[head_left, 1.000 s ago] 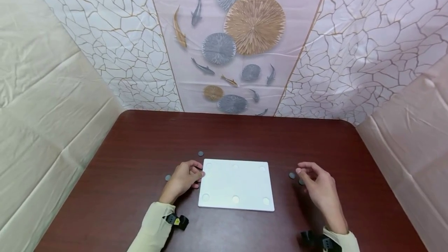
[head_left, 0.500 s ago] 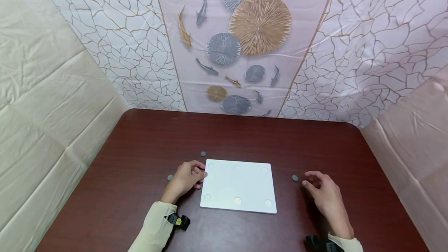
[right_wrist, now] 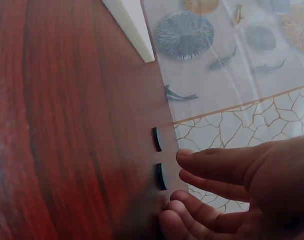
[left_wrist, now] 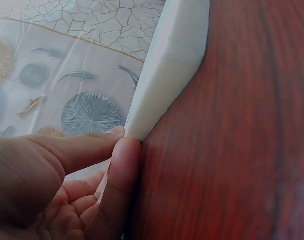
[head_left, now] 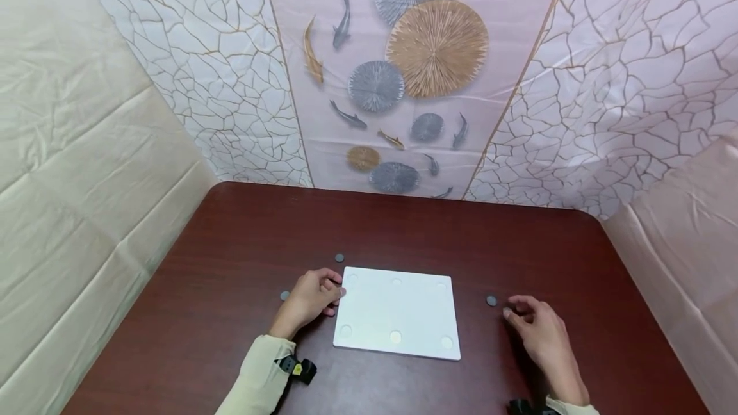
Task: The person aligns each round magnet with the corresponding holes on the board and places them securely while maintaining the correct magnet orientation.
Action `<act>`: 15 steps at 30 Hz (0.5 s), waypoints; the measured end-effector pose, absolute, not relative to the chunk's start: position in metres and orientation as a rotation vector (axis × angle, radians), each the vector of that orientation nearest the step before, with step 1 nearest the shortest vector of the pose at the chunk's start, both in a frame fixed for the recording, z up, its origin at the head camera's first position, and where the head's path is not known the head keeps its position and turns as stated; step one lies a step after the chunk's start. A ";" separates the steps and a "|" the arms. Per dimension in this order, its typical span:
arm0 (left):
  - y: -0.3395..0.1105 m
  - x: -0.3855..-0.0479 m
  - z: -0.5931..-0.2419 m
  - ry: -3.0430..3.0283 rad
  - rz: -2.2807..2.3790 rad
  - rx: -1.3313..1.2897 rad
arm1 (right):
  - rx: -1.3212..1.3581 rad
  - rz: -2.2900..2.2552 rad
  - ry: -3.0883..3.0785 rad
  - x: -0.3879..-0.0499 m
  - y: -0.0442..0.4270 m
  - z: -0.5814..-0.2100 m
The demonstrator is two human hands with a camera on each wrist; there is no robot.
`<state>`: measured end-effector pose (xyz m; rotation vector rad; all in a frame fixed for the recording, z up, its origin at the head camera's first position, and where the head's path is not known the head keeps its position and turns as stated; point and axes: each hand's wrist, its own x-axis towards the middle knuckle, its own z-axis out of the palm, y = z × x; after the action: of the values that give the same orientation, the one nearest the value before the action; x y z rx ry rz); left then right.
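A flat white board [head_left: 398, 309] with several shallow round recesses lies on the table. My left hand [head_left: 314, 300] pinches its left edge between thumb and fingers, as the white edge [left_wrist: 156, 85] in the left wrist view also shows. To the right of the board, my right hand [head_left: 542, 332] hovers low over the table with thumb and fingers apart and nothing between them. Two small dark discs, a farther one [right_wrist: 157, 139] and a nearer one [right_wrist: 162, 177], lie just beyond its fingertips. From the head, one grey disc [head_left: 491, 300] shows there; the hand hides the other.
Another grey disc [head_left: 339, 258] lies behind the board's far left corner. One more disc [head_left: 285, 296] sits left of my left hand, partly beside the wrist. The dark red-brown table [head_left: 403, 226] ends at a patterned cloth wall [head_left: 392, 82].
My right hand has shifted slightly right and toward me, covering one of the two right-hand discs in the head view. My left hand keeps its hold on the board. The head view has shifted slightly.
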<state>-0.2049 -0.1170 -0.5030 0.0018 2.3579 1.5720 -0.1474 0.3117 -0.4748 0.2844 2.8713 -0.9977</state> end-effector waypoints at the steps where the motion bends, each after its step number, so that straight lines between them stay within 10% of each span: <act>1: -0.117 -0.205 -0.504 2.356 1.576 0.006 | 0.293 -0.996 2.864 -0.147 0.312 -0.476; 15: -0.117 -0.206 -0.505 2.348 1.596 0.001 | 0.376 -0.975 2.910 -0.148 0.314 -0.483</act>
<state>-0.2064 -0.1170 -0.5048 0.0006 2.3479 1.5956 -0.1481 0.3144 -0.4834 0.3759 2.9102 -0.9749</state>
